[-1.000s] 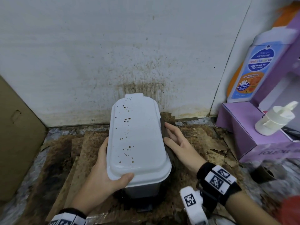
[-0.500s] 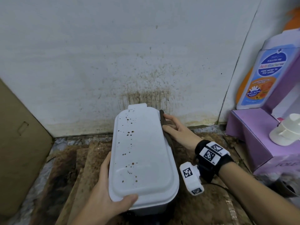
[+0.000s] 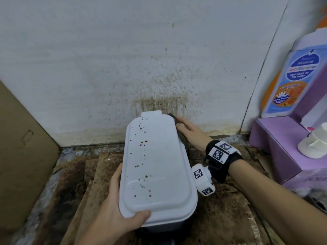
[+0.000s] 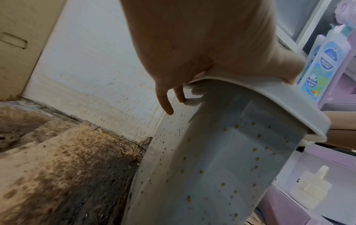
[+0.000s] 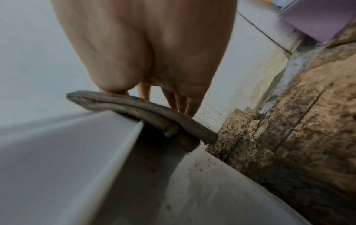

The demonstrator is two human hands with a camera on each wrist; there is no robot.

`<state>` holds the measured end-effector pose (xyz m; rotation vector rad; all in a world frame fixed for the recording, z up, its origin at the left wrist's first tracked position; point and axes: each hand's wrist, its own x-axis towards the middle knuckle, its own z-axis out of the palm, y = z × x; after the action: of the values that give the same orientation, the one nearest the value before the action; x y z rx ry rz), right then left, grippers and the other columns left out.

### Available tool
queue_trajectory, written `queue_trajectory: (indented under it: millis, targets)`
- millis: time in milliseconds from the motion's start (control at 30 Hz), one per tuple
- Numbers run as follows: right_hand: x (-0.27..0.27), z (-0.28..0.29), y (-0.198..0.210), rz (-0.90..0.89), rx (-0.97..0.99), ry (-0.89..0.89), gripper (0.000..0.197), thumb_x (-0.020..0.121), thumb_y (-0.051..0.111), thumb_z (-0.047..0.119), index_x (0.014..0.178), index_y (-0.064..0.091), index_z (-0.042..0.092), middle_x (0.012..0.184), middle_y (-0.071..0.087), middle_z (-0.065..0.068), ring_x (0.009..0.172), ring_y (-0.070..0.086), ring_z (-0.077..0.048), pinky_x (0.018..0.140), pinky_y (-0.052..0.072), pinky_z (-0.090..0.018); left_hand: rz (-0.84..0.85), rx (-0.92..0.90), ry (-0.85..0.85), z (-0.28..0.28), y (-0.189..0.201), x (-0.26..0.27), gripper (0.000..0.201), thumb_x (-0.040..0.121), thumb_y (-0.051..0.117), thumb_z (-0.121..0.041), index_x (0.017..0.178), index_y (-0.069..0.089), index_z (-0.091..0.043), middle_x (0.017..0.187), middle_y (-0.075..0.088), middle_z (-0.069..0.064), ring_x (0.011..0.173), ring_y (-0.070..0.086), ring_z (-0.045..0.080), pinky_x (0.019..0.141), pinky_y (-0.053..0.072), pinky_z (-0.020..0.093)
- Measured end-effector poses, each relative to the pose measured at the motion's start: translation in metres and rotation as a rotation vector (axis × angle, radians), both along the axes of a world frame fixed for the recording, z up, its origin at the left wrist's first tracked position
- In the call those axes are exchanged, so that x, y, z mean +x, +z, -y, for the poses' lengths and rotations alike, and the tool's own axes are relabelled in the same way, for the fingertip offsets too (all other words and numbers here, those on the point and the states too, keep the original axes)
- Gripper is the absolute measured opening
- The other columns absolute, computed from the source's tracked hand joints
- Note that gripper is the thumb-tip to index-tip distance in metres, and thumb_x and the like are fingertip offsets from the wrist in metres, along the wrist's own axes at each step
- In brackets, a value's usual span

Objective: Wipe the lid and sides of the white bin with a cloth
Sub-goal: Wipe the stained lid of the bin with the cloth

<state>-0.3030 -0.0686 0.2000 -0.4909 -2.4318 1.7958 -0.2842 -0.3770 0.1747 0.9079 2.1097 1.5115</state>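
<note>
head view: the white bin (image 3: 157, 170) stands on stained brown cardboard (image 3: 99, 175) against a spattered white wall (image 3: 123, 59). its lid (image 3: 155, 156) carries a trail of brown specks, so the top looks unwiped. the left hand (image 3: 115, 207) grips the lid's near corner, thumb on top, steadying the bin. the right hand (image 3: 191, 133), fingers straight, presses a dark cloth (image 3: 180, 131) flat against the bin's right side near the back corner. a purple box (image 3: 276, 144) with a wash bottle (image 3: 293, 75) sits to the right, a brown carton (image 3: 19, 156) to the left.

left wrist view: the bin's left side (image 4: 221, 159) is dotted with many brown spots, so that side is likely still to do. the left hand (image 4: 202, 50) clasps the lid edge; two fingers (image 4: 165, 100) reach down the wall of the bin.

right wrist view: the cloth (image 5: 146, 112) lies folded over the lid's rim, the right hand (image 5: 154, 50) holding it flat there. the wall below shows few specks. judging by this, the work is early to midway: right side in hand, lid and left side left.
</note>
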Motion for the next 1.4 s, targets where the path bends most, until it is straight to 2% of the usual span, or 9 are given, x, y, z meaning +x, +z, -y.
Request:
queue_trajectory:
  millis: [67, 133, 167, 367, 567, 800, 967, 1167, 1400]
  targets:
    - [0.005, 0.004, -0.003, -0.020, 0.027, 0.033, 0.050, 0.109, 0.038, 0.035, 0.158, 0.028, 0.032, 0.147, 0.042, 0.017, 0.133, 0.040, -0.001, 0.091, 0.036, -0.001, 0.025, 0.007, 0.010, 0.000, -0.002, 0.001, 0.127, 0.054, 0.082, -0.053, 0.157, 0.009, -0.034, 0.141, 0.032, -0.052, 0.131, 0.035, -0.025, 0.092, 0.037, -0.003]
    - [0.014, 0.007, -0.007, -0.017, 0.064, 0.088, 0.055, 0.110, 0.031, 0.040, 0.160, 0.011, 0.038, 0.163, 0.020, 0.017, 0.146, 0.023, 0.000, 0.116, 0.023, -0.018, 0.062, 0.015, 0.013, 0.000, -0.005, 0.002, 0.128, 0.054, 0.084, -0.053, 0.156, 0.008, -0.040, 0.141, 0.033, -0.050, 0.132, 0.037, -0.022, 0.092, 0.039, -0.001]
    - [0.019, 0.009, -0.008, 0.006, 0.086, 0.111, 0.057, 0.109, 0.028, 0.043, 0.160, 0.003, 0.040, 0.166, 0.008, 0.018, 0.149, 0.014, 0.001, 0.118, 0.015, -0.021, 0.074, 0.018, 0.011, 0.001, -0.006, 0.002, 0.127, 0.055, 0.085, -0.053, 0.155, 0.008, -0.043, 0.142, 0.033, -0.050, 0.133, 0.038, -0.021, 0.092, 0.040, -0.001]
    - [0.060, 0.030, -0.002, 0.094, 0.216, 0.146, 0.054, 0.106, 0.019, 0.054, 0.153, -0.009, 0.055, 0.165, -0.008, 0.026, 0.134, 0.024, 0.003, 0.094, 0.028, -0.009, 0.089, 0.012, 0.009, 0.004, -0.006, 0.000, 0.131, 0.055, 0.087, -0.060, 0.155, 0.004, -0.045, 0.144, 0.030, -0.050, 0.135, 0.035, -0.020, 0.094, 0.039, 0.000]
    - [0.117, 0.062, -0.012, 0.015, 0.137, 0.086, 0.050, 0.108, 0.023, 0.048, 0.152, 0.003, 0.060, 0.161, 0.001, 0.037, 0.152, 0.004, 0.005, 0.126, 0.009, -0.028, 0.093, 0.009, 0.015, 0.007, -0.003, 0.004, 0.128, 0.057, 0.086, -0.059, 0.154, 0.003, -0.049, 0.140, 0.033, -0.052, 0.132, 0.038, -0.021, 0.094, 0.040, 0.000]
    - [0.159, 0.099, -0.022, -0.075, 0.078, -0.050, 0.049, 0.110, 0.027, 0.034, 0.148, 0.019, 0.063, 0.157, 0.016, 0.041, 0.144, 0.012, 0.020, 0.123, 0.011, -0.016, 0.104, 0.002, 0.027, 0.007, 0.002, 0.008, 0.127, 0.058, 0.085, -0.059, 0.156, 0.006, -0.047, 0.138, 0.039, -0.049, 0.127, 0.043, -0.023, 0.089, 0.041, -0.002]
    - [0.145, 0.088, -0.024, -0.076, 0.200, -0.039, 0.047, 0.108, 0.027, 0.041, 0.151, 0.016, 0.058, 0.160, 0.007, 0.038, 0.146, -0.007, 0.018, 0.122, 0.003, -0.018, 0.102, -0.006, 0.024, 0.006, 0.004, 0.008, 0.126, 0.057, 0.084, -0.058, 0.155, 0.007, -0.044, 0.132, 0.040, -0.053, 0.124, 0.042, -0.026, 0.087, 0.039, -0.003]
    - [0.102, 0.053, -0.017, 0.046, 0.307, 0.069, 0.050, 0.106, 0.021, 0.054, 0.151, 0.002, 0.063, 0.166, -0.001, 0.028, 0.151, -0.019, 0.000, 0.126, 0.008, -0.041, 0.116, -0.011, 0.012, 0.007, 0.004, 0.004, 0.125, 0.060, 0.085, -0.058, 0.155, 0.004, -0.048, 0.138, 0.040, -0.049, 0.128, 0.043, -0.021, 0.090, 0.041, -0.001]
    - [0.043, 0.022, -0.003, 0.174, 0.395, 0.074, 0.050, 0.106, 0.020, 0.054, 0.150, -0.002, 0.063, 0.170, -0.004, 0.001, 0.157, -0.002, -0.021, 0.119, 0.021, -0.045, 0.046, -0.066, 0.013, 0.011, 0.007, -0.008, 0.120, 0.066, 0.086, -0.058, 0.154, 0.004, -0.052, 0.140, 0.035, -0.052, 0.126, 0.041, -0.026, 0.088, 0.038, -0.004]
